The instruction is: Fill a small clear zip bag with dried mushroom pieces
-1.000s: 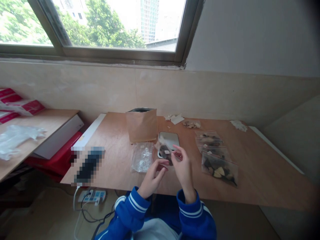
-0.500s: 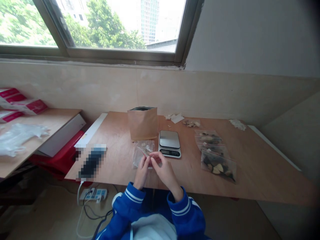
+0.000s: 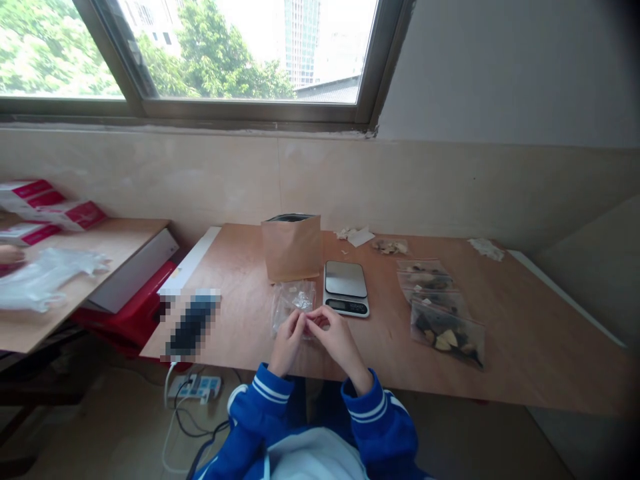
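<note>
What is pinched between the fingertips is too small to be made out; only that both hands meet at the near edge of a clear plastic bag (image 3: 294, 303) can be seen. The bag's contents are seen as pale bits, nothing more. A pixelated patch (image 3: 191, 325) hides something on the left of the table (image 3: 525, 333). At the far left, a fingertip of another person (image 3: 10, 254) is cut off by the frame beside crumpled plastic (image 3: 45, 277).

Behind the hands, a brown paper bag (image 3: 293, 247) is stood upright, and a small scale (image 3: 345, 288) is set just right of the clear bag. Filled bags (image 3: 440, 310) are laid in a row further right, well apart from the hands.

The left hand (image 3: 287, 341) and right hand (image 3: 337, 339) are brought fingertip to fingertip, fingers pressed together on the bag's near edge, the bag lying flat on the table just beyond them.
</note>
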The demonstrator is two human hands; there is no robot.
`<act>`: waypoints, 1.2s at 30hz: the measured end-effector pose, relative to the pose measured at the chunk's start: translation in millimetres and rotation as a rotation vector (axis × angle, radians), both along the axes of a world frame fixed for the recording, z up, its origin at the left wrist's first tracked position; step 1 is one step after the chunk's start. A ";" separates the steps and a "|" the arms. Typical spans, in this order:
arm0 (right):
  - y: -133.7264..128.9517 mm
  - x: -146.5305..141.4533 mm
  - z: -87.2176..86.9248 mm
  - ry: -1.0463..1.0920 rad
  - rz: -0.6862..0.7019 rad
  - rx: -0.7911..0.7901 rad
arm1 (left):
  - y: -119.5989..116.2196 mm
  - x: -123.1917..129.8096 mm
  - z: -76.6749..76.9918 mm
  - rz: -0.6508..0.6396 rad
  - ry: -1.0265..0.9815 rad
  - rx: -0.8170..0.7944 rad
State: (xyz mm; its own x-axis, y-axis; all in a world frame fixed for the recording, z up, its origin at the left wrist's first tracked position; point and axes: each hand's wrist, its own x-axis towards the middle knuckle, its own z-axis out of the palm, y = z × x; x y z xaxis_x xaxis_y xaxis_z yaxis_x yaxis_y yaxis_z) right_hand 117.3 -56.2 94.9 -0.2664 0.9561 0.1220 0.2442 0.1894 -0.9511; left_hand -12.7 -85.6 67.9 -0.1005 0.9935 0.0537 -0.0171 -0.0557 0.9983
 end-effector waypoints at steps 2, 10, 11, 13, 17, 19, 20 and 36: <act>1.7 -0.4 -2.9 0.033 0.016 -0.045 | 1.0 0.5 -1.3 0.019 -0.030 -0.024; 6.9 -2.9 -26.7 0.153 0.010 -0.284 | 8.2 1.6 -26.2 -0.012 -0.233 -0.154; 6.9 -2.5 -28.8 0.148 -0.002 -0.295 | 8.6 2.1 -29.0 -0.023 -0.259 -0.179; 6.1 -1.2 -31.2 0.140 -0.017 -0.307 | 8.3 3.3 -32.6 -0.027 -0.278 -0.201; 2.8 0.2 -33.7 0.160 0.011 -0.315 | 4.7 4.5 -34.1 -0.008 -0.237 -0.186; 1.2 -0.2 -36.3 0.165 0.001 -0.293 | 2.9 4.2 -34.9 -0.014 -0.221 -0.185; 0.4 -0.4 -37.8 0.166 -0.014 -0.278 | 2.1 3.9 -35.7 -0.024 -0.219 -0.187; -28.8 22.4 -44.5 0.172 0.058 -0.150 | -28.4 17.8 -34.6 -0.076 -0.090 -0.049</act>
State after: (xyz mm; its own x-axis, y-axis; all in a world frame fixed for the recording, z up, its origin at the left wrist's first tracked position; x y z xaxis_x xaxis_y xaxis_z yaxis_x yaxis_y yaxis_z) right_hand 139.7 -85.0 50.4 -0.3093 0.9506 0.0281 0.0684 0.0517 -0.9963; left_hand 5.2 -114.0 33.3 -0.0272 0.9996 -0.0011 -0.1087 -0.0019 0.9941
